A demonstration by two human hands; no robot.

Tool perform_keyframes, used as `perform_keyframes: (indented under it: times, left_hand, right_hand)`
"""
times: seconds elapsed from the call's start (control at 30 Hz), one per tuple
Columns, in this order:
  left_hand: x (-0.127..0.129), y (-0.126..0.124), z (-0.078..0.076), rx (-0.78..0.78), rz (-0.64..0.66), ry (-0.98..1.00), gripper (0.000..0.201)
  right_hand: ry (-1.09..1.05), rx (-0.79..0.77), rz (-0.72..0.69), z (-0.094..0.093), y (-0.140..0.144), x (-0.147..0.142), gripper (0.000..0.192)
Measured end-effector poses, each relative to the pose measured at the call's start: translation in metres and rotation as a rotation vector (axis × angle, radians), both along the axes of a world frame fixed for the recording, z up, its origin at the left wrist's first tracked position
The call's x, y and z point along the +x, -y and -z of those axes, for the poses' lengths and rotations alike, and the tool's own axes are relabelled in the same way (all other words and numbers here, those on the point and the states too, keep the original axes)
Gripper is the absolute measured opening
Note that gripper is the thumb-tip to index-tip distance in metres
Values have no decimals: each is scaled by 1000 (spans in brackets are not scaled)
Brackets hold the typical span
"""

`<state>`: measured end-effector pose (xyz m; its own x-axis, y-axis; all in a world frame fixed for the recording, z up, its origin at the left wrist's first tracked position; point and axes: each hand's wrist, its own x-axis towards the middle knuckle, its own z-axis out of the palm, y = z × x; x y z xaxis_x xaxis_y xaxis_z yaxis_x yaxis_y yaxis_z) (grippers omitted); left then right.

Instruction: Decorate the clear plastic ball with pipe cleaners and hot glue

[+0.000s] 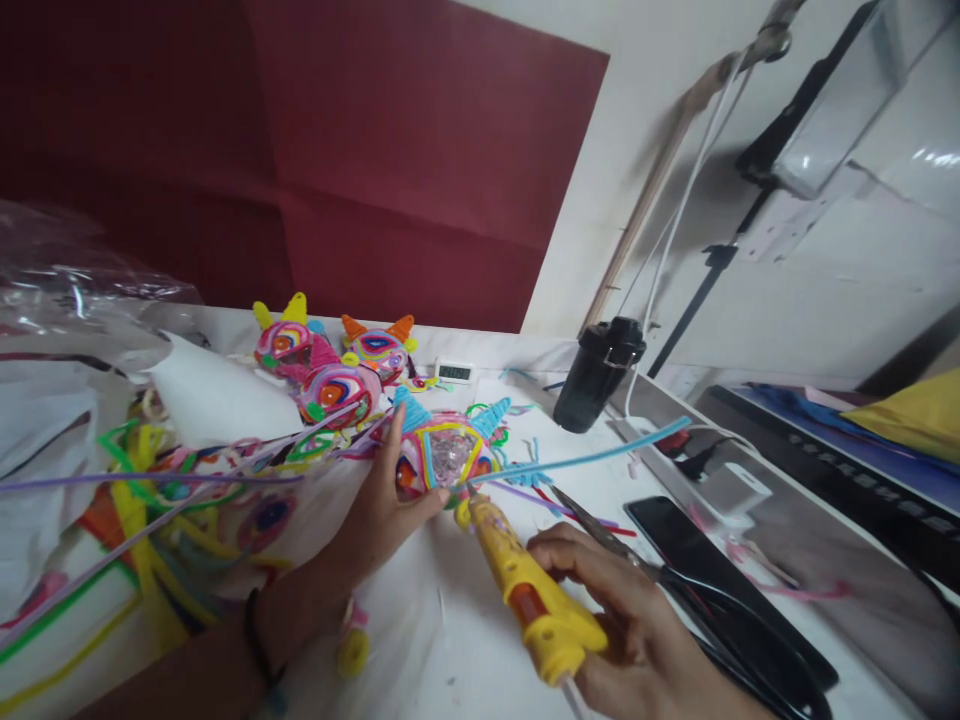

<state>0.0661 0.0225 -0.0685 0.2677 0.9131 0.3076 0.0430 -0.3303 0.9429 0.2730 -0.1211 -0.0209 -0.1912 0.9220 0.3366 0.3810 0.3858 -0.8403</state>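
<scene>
White tabletop [465, 640] backed by a dark red wall panel [420, 160] is shown, strewn with pipe cleaners [142, 500] at the left. At centre, a pipe-cleaner ornament [448, 455] (pink and yellow outline, blue horns, a glittery clear middle) is steadied on the table by the left hand [375, 525], its fingers spread against the near left edge. A yellow glue gun [525, 590] is gripped by the right hand [622, 620], fingers wrapped closed round the body, the nozzle brought to the ornament's lower rim beside a long blue pipe cleaner [585, 458]. Gluing appears to be the step in hand; a steady nozzle and a firm hold would be called for next. Three similar ornaments [337, 370] lie farther back, with scissors [660, 575] and a phone [697, 560] at the right.
</scene>
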Motion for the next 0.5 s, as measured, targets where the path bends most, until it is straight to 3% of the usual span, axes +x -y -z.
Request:
perform_keyframes:
  times: [0.23, 0.5]
  left_hand:
    - [0, 1, 3, 121, -50, -137, 89]
    - [-1, 4, 5, 181, -70, -227, 81]
  right_hand:
    - [-4, -13, 23, 8, -1, 3, 25]
    - [-8, -142, 20, 9, -1, 6, 22]
